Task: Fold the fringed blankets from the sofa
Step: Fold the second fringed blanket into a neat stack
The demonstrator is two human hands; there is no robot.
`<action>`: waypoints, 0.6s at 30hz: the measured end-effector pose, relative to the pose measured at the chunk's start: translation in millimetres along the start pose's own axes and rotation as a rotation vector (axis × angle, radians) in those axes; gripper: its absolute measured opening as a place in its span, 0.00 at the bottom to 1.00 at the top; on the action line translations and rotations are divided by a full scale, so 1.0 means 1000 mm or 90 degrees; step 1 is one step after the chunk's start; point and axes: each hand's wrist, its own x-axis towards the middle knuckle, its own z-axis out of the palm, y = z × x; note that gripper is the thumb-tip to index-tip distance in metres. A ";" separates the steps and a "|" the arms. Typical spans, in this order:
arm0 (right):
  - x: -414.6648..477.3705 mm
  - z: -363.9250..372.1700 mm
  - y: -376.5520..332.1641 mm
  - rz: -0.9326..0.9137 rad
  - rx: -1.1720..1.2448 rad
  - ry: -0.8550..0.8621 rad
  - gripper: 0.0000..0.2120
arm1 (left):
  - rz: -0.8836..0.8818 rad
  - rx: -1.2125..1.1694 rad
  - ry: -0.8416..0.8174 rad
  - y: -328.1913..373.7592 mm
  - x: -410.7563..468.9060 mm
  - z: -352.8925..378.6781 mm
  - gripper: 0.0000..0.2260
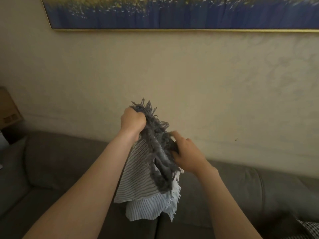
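A grey-and-white striped blanket (138, 178) with grey and white fringes hangs bunched in the air in front of me, above the grey sofa (60, 169). My left hand (132, 120) is fisted around the top of the grey fringe, held highest. My right hand (187, 151) grips the grey fringed edge lower down and to the right. The blanket's loose lower part, with white fringe (174, 195), dangles down over the sofa seat.
A beige wall rises behind the sofa with a large gold-framed blue and yellow painting (172, 12) at the top. A cardboard box (8, 109) stands at the far left. Another patterned fabric (309, 230) lies at the bottom right corner of the sofa.
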 end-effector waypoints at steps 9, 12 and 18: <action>-0.001 0.007 0.002 -0.036 -0.029 0.058 0.04 | -0.044 -0.127 0.002 0.002 0.010 -0.004 0.15; 0.004 0.002 -0.010 0.089 0.207 -0.006 0.17 | -0.060 -0.137 0.014 0.000 0.008 -0.001 0.16; 0.005 -0.007 -0.036 0.154 0.088 -0.080 0.38 | -0.096 -0.191 0.052 -0.013 0.004 0.005 0.16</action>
